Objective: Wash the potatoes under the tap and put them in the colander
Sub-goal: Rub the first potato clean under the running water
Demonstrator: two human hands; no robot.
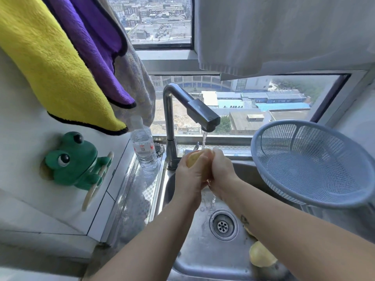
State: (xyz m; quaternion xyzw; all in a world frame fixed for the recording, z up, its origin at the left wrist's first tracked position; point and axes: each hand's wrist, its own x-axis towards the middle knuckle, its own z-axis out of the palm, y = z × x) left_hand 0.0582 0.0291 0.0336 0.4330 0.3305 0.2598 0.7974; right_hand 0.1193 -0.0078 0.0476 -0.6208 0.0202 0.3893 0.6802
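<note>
Potato (pixel 192 159) under tap (pixel 203 114); left hand (pixel 189 178) and right hand (pixel 221 170) fingers (pixel 218 156) seemingly curled round it.

**Steel, plastic and fleece**

The potato (pixel 191 159) I hold looks smooth, pale and wet. My tap (pixel 168 118) is brushed metal with a dull shine. The sink (pixel 203 252) is steel, scuffed and wet. The colander (pixel 304 165) is matt plastic mesh. The bottle (pixel 144 153) is clear plastic, the frog (pixel 75 161) glossy. The towels (pixel 50 63) are fluffy fleece.
</note>
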